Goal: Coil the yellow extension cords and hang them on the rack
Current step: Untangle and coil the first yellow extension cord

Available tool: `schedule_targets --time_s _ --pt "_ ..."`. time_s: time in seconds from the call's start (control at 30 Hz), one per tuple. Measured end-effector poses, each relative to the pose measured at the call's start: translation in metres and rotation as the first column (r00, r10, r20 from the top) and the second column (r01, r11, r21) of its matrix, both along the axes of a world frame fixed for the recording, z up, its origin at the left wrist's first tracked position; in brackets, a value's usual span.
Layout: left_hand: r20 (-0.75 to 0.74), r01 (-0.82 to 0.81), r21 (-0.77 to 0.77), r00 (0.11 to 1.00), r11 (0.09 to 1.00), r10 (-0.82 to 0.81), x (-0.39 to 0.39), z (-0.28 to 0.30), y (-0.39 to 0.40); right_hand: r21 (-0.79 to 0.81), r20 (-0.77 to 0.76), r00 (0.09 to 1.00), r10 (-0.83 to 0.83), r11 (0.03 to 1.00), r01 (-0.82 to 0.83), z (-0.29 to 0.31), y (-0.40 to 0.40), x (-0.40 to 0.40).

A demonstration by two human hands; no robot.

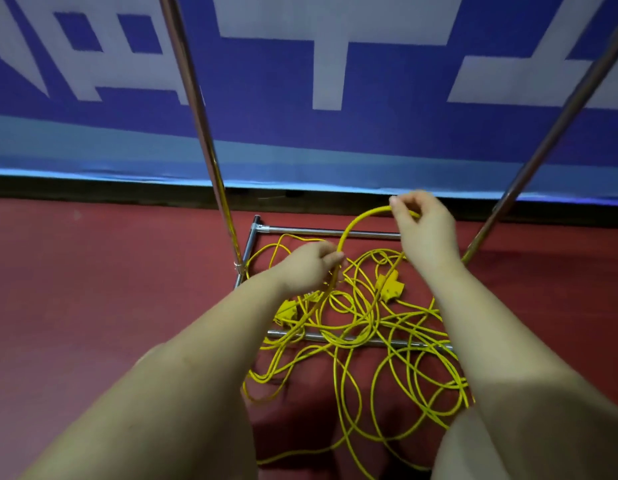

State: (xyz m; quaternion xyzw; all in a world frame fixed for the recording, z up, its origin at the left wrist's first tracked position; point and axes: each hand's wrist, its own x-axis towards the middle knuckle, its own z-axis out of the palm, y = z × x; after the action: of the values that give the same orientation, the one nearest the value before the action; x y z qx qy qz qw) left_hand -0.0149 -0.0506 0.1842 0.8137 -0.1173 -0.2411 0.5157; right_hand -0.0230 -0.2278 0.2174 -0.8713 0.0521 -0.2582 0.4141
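Red floor (93,306) runs up to a blue and white banner (300,126) along the far wall. On the floor stands a metal rack (203,133), its two slanted poles rising out of view and its base bars lying flat. Yellow extension cords (363,327) lie in a loose tangle over and between those base bars, with two yellow socket blocks among the loops. A person's left hand (307,268) grips one cord with curled fingers near the rack's left corner. The right hand (425,230) pinches the same cord between thumb and fingertips, higher up near the far base bar, so an arch of cord spans between the hands. The cord looks thin, light and springy, likely to snag in the tangle; feeding it hand over hand from a free end seems wisest.
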Motion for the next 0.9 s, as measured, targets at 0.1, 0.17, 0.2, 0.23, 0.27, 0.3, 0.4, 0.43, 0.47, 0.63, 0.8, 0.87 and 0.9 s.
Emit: schedule_targets --time_s 0.1,0.17,0.2,0.23,0.27,0.3,0.4,0.43,0.47,0.63,0.8,0.87,0.9 --pt "-0.066 -0.138 -0.187 0.990 0.973 0.128 0.001 0.007 -0.005 -0.042 0.045 0.998 -0.034 0.998 0.036 0.002 -0.003 -0.002" --pt "-0.157 -0.261 -0.309 0.963 0.914 0.221 0.006 0.011 -0.006 -0.045 -0.106 0.993 0.053 0.997 -0.059 -0.003 0.004 -0.008" --pt "-0.214 -0.325 -0.367 0.941 0.872 0.261 0.010 0.012 -0.005 -0.014 -0.279 0.948 0.152 0.987 -0.163 -0.008 0.010 -0.012" --pt "-0.276 -0.386 -0.423 0.917 0.820 0.289 0.013 0.014 -0.006 0.013 -0.464 0.847 0.258 0.958 -0.285 -0.014 0.017 -0.015" --pt "-0.335 -0.438 -0.474 0.892 0.764 0.303 0.016 0.016 -0.006 0.018 -0.605 0.721 0.338 0.911 -0.412 -0.021 0.024 -0.017" --pt "-0.390 -0.482 -0.519 0.869 0.706 0.306 0.020 0.018 -0.006 0.021 -0.676 0.627 0.386 0.861 -0.508 -0.028 0.030 -0.019" --pt "-0.473 -0.563 -0.590 0.822 0.578 0.317 0.029 0.024 -0.002 0.132 -0.658 0.568 0.494 0.819 -0.558 -0.037 0.044 -0.016" --pt "-0.473 -0.567 -0.607 0.821 0.557 0.319 0.031 0.026 -0.001 0.228 -0.632 0.560 0.535 0.820 -0.526 -0.036 0.044 -0.014" --pt "-0.466 -0.558 -0.618 0.828 0.554 0.313 0.034 0.026 0.002 0.330 -0.603 0.556 0.572 0.814 -0.478 -0.034 0.044 -0.011" --pt "-0.286 -0.195 -0.366 0.954 0.910 0.089 0.034 0.012 0.004 0.744 -0.318 0.767 0.558 0.648 -0.164 -0.013 0.025 0.007" --pt "-0.236 0.216 -0.061 0.946 0.974 -0.225 0.020 0.005 -0.012 0.883 -0.206 0.916 0.343 0.468 0.024 -0.002 0.000 0.027" --pt "-0.107 0.281 0.112 0.957 0.953 -0.270 0.020 0.004 -0.014 0.882 -0.183 0.942 0.283 0.470 0.030 -0.001 -0.008 0.032" --pt "-0.004 0.278 0.251 0.958 0.927 -0.286 0.022 0.004 -0.012 0.883 -0.168 0.950 0.264 0.469 0.026 0.000 -0.012 0.034"
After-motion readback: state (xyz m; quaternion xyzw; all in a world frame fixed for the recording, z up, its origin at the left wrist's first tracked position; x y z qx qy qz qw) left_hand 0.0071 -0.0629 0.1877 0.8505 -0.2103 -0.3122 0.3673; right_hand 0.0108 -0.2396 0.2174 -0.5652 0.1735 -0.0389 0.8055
